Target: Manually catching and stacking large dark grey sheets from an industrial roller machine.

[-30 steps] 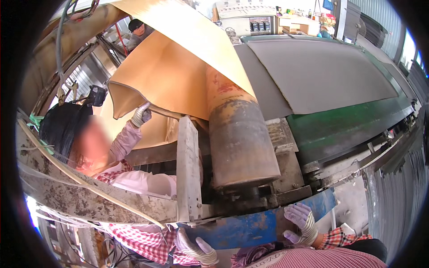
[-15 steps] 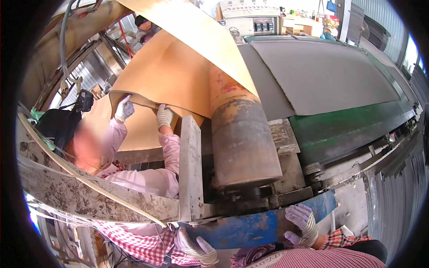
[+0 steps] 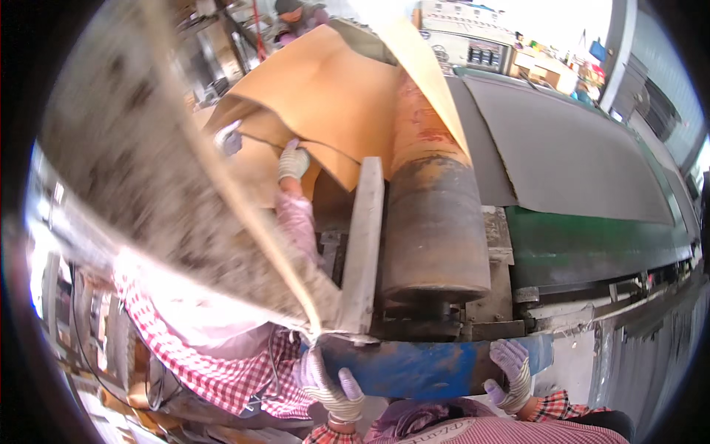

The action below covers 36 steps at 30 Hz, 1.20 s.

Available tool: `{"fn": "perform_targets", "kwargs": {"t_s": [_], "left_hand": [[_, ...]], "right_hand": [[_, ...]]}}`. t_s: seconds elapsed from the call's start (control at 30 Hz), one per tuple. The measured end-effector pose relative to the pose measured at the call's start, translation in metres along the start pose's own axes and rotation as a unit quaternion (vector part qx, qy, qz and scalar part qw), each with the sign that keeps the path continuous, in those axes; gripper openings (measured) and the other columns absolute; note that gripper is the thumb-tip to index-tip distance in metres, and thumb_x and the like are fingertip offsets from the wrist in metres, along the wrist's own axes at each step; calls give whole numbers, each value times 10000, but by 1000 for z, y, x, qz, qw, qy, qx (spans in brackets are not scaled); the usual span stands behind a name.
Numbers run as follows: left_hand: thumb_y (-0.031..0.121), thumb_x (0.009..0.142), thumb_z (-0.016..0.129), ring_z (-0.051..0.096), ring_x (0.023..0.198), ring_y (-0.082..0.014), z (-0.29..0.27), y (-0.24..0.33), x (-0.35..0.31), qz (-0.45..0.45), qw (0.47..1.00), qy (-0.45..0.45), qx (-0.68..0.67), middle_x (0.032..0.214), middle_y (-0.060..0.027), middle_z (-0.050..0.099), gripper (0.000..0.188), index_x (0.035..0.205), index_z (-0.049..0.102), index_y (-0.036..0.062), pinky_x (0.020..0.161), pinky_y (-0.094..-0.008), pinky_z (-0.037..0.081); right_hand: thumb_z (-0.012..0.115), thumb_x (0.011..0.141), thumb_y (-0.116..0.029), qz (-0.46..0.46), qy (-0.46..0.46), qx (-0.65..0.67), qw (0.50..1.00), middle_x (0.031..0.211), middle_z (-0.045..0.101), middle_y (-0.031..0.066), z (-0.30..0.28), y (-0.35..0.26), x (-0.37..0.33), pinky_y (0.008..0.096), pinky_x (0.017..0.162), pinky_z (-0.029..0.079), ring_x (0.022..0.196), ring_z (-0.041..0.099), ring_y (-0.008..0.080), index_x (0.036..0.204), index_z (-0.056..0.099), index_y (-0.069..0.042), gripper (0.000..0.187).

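Observation:
In a striped grey glove, my left hand (image 3: 333, 391) rests at the left end of a worn blue metal panel (image 3: 414, 368), fingers stretched and thumb apart. My right hand (image 3: 510, 376), gloved alike, lies against the panel's right part with its fingers spread. Neither hand holds anything. Just beyond the panel is a large rusty roller (image 3: 436, 222), with an orange-tan sheet (image 3: 333, 89) lying against its left side. A co-worker's gloved hand (image 3: 293, 160) grips that sheet's lower edge, and the co-worker's other glove (image 3: 229, 138) is near it further left.
A blotched metal beam (image 3: 148, 148) crosses the left side, hiding the co-worker's head. A metal post (image 3: 362, 248) stands left of the roller. Grey sheets (image 3: 577, 148) lie on a green conveyor bed (image 3: 592, 244) to the right. Another person (image 3: 299, 16) is at the back.
My view has shifted, bringing the beam large across the left and hiding the co-worker's head. My left hand reaches further onto the panel's end; my right hand stays against it.

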<state>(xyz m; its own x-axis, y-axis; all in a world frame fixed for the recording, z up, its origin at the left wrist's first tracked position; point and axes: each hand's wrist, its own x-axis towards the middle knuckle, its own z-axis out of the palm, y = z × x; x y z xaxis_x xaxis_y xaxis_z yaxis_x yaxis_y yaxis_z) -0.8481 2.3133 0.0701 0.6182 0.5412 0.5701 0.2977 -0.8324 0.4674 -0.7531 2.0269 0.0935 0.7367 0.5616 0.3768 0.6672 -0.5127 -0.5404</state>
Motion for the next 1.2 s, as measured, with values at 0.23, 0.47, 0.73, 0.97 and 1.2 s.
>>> {"fn": "perform_targets", "kwargs": {"t_s": [0.23, 0.47, 0.73, 0.97, 1.2], "left_hand": [[346, 788, 448, 467, 993, -313, -23, -18, 5, 60, 971, 6, -230, 1064, -182, 492, 525, 1155, 401, -27, 906, -460, 264], [196, 779, 458, 489, 802, -339, -5, -70, -97, -277, 895, 70, -344, 934, -205, 488, 415, 1099, 409, -64, 722, -416, 397], [177, 765, 487, 498, 999, -299, 96, -151, -281, -253, 799, -512, -187, 1125, -136, 495, 317, 1080, 510, 148, 782, -375, 448], [198, 723, 519, 505, 992, -306, 108, -164, -256, -288, 766, -537, -203, 1098, -108, 512, 280, 1000, 555, 174, 795, -374, 446], [204, 679, 562, 530, 946, -304, 106, -182, -256, -247, 764, -570, -175, 1044, -85, 536, 250, 928, 589, 189, 776, -373, 453]], "right_hand": [[508, 765, -288, 9, -37, -75, 996, 1166, 461, 169, -6, -21, 5, 444, 963, 243, 1111, 399, 333, 1127, 454, -19, 454], [384, 829, -245, 42, -80, -50, 995, 1286, 310, 233, 18, -15, 31, 443, 997, 178, 1228, 235, 388, 1260, 280, 47, 531], [341, 825, -231, 62, -109, -58, 990, 1321, 271, 208, 15, 12, 41, 378, 1022, 137, 1260, 201, 320, 1277, 245, 65, 549], [356, 830, -272, 66, -114, -88, 987, 1307, 286, 222, 13, 16, 41, 396, 1015, 151, 1244, 227, 343, 1267, 258, 64, 560], [391, 821, -281, 75, -94, -106, 987, 1266, 326, 245, 19, 7, 43, 434, 987, 198, 1194, 291, 386, 1237, 318, 44, 533]]}}
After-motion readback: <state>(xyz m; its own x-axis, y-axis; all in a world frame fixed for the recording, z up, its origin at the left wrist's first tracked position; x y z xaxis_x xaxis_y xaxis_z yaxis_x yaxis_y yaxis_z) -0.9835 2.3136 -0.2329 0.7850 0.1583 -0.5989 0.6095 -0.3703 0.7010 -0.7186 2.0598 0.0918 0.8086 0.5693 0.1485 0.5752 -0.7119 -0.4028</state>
